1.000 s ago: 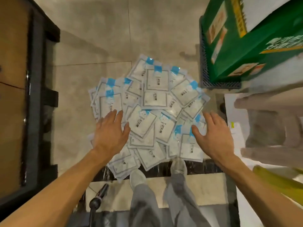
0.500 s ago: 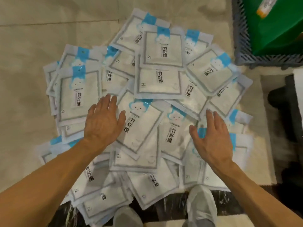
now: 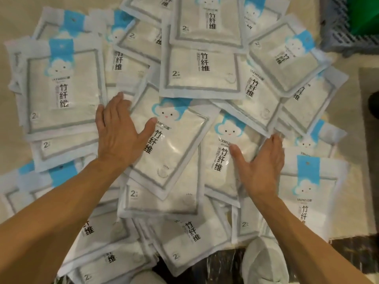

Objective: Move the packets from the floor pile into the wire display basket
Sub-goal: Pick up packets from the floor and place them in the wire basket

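Observation:
A loose pile of several flat white packets (image 3: 202, 70) with blue tops and a cloud face covers the floor across most of the head view. My left hand (image 3: 119, 130) lies flat, fingers straight, on the left edge of a tilted middle packet (image 3: 174, 144). My right hand (image 3: 261, 167) lies flat with fingers straight on the right side of the neighbouring packet (image 3: 221, 160), fingertips at the edge of an overlapping one. Neither hand grips anything. The wire display basket is not in view.
A grey-blue plastic crate (image 3: 338, 29) holding a green box (image 3: 367, 13) stands at the top right. My light shoe (image 3: 264, 263) rests at the pile's near edge on a dark marble strip (image 3: 352, 257). Beige floor tiles (image 3: 18, 19) show at top left.
The view has dropped much closer to the pile. Both hands have come down from above the packets onto them, staying flat and spread on either side of the middle packets.

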Available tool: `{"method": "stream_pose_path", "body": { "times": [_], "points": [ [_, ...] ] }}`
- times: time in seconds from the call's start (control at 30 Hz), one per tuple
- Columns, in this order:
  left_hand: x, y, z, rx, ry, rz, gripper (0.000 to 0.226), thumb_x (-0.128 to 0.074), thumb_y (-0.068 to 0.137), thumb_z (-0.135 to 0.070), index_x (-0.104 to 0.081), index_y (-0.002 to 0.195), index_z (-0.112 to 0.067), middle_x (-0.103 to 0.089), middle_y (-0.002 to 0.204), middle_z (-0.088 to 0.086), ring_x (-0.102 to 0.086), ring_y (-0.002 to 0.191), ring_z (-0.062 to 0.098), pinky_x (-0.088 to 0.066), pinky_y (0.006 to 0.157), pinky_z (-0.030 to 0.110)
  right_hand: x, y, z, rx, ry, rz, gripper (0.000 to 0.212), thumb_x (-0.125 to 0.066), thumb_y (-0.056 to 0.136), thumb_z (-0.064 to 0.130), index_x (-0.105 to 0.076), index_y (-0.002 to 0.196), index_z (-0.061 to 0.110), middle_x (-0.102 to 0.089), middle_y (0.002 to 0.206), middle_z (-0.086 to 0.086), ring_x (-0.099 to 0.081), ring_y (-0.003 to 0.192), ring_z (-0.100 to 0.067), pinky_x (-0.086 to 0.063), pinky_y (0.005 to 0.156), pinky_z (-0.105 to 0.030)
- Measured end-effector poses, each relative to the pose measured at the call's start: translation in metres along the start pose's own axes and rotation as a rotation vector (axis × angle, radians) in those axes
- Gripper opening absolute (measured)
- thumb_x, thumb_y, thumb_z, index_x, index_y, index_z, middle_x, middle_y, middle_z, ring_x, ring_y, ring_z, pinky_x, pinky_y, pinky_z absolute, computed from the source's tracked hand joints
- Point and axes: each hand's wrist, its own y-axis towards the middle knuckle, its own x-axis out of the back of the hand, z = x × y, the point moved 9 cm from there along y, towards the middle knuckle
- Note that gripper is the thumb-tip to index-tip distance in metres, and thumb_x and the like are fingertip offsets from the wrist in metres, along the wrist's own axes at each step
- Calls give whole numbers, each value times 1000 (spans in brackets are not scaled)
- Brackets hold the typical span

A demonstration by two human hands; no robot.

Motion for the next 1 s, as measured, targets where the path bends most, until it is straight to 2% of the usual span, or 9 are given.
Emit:
{"method": "stream_pose_path", "body": {
  "times": [0.13,0.23,0.33,0.37,0.43,0.57,0.67,0.73,1.0],
  "points": [
    [11,11,2,42,-142,21,88,-63,76,-68,-49,130,1,-42,148,13,-32,143,31,-12,125,48,5,5,-1,-45,189,-48,101,-79,81,58,-33,152,3,-22,168,-11,-14,156,-26,-12,128,-49],
    [25,16,0,98,-156,66,73,-77,79,-60,-55,118,-3,-44,140,13,-34,137,30,-19,118,40,12,8,2,-91,305,-51,75,-85,81,41,-51,134,0,-40,152,-10,-31,146,-26,-27,122,-50],
    [39,5,-9,149,-157,131,42,-70,92,-47,-48,96,-11,-54,106,12,-47,113,31,-31,89,36,22,1,8,-193,611,14,27,-78,90,14,-60,110,15,-67,120,-6,-64,115,-24,-53,102,-50],
    [41,-1,-12,166,-223,169,38,-68,94,-44,-46,95,-13,-54,95,6,-52,99,26,-34,77,34,24,-3,11,-216,731,52,24,-75,92,7,-60,106,20,-73,109,-3,-71,103,-21,-59,94,-45],
    [48,-15,-20,202,-410,253,28,-67,97,-35,-50,105,-14,-59,90,-5,-58,83,10,-43,66,29,32,-11,14,-243,849,115,29,-71,94,2,-62,114,20,-76,108,-1,-74,100,-19,-62,88,-37],
    [72,-38,-23,302,-694,323,26,-71,95,-15,-58,117,-18,-73,104,-8,-69,95,9,-57,87,37,67,-29,17,-298,867,201,68,-83,86,17,-49,145,14,-69,133,-5,-69,118,-25,-55,101,-54],
    [101,-55,-19,376,-795,356,22,-73,92,-9,-67,102,-28,-77,90,-15,-73,83,4,-58,83,30,106,-46,32,-272,876,298,56,-85,80,15,-61,130,14,-76,117,-8,-74,107,-30,-56,97,-57],
    [130,-68,-21,426,-858,361,21,-73,91,-7,-69,101,-25,-79,95,-6,-75,88,11,-62,76,30,137,-61,46,-294,879,368,68,-90,66,28,-64,127,12,-77,114,-14,-75,103,-35,-57,92,-61],
    [285,-109,-47,564,-1064,319,39,-77,78,-12,-70,116,-7,-79,104,10,-77,92,28,-65,71,35,283,-101,157,-211,866,522,45,-71,85,8,-62,129,14,-76,114,-15,-76,100,-36,-65,74,-49]
  ]
}}
